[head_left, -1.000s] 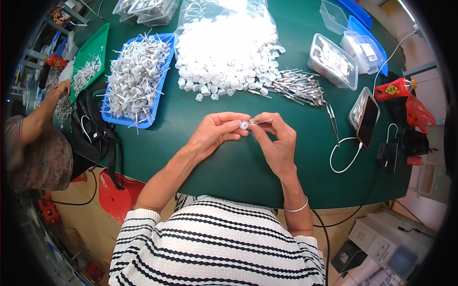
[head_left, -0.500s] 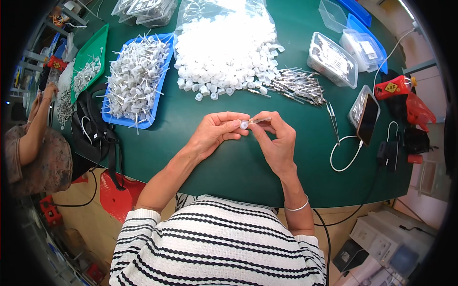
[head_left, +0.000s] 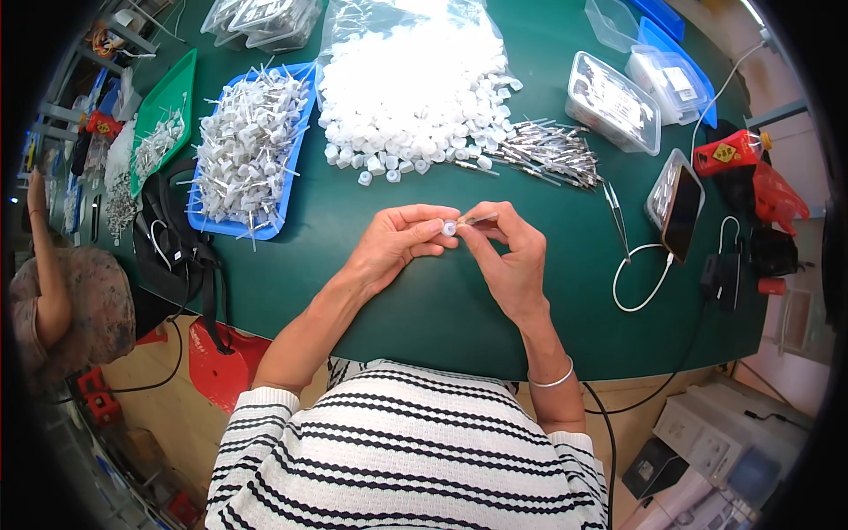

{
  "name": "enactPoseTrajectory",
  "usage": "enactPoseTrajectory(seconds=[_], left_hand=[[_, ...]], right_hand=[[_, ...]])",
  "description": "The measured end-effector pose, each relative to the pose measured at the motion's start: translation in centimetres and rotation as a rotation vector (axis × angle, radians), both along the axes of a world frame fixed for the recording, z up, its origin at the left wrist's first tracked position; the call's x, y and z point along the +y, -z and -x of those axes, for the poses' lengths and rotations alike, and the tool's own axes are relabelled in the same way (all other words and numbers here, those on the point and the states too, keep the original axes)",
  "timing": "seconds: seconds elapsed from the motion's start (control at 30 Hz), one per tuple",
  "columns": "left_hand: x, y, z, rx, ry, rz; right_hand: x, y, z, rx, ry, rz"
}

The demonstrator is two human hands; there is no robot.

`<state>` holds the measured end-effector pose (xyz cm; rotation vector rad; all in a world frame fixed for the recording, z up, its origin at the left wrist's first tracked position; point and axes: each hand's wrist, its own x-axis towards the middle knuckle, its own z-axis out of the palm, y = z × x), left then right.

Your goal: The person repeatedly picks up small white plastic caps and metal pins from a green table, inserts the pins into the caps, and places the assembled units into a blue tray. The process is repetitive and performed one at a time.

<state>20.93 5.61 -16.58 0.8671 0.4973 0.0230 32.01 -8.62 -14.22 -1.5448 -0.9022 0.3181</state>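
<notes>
My left hand (head_left: pixel 397 240) pinches a small white plastic cap (head_left: pixel 450 228) between thumb and fingers, above the green table. Right beside it, my right hand (head_left: pixel 507 252) grips a thin metal-and-white pin (head_left: pixel 480 218) whose inner end meets the cap. Whether that end sits inside the cap is hidden by my fingertips. Beyond my hands lies a heap of loose white caps (head_left: pixel 415 115), spilling from a clear plastic bag. To its right is a pile of thin metal pins (head_left: pixel 556 155). A blue tray (head_left: pixel 281 212) on the left holds many caps with pins in them.
Tweezers (head_left: pixel 617 219), a white cable (head_left: pixel 621 296) and a phone (head_left: pixel 681 218) on a clear box lie at right. Behind them stands a clear tub (head_left: pixel 616 102) of parts. A black bag (head_left: pixel 172 230) and green tray (head_left: pixel 177 88) are at left, near another person (head_left: pixel 71 300).
My hands stay almost in place, still pinching the cap and the pin. At far left, the other person's arm has shifted away from the parts and is now raised.
</notes>
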Motion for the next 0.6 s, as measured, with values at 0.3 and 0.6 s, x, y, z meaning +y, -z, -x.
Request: enactPoseTrajectory(seconds=[0.3,0.6], left_hand=[[-0.2,0.2,0.0,0.002,0.000,-0.059],[-0.2,0.3,0.1,-0.010,0.008,-0.104]], right_hand=[[-0.1,-0.2,-0.2,-0.105,-0.022,0.032],[-0.5,-0.7,-1.1,-0.224,-0.063,0.097]])
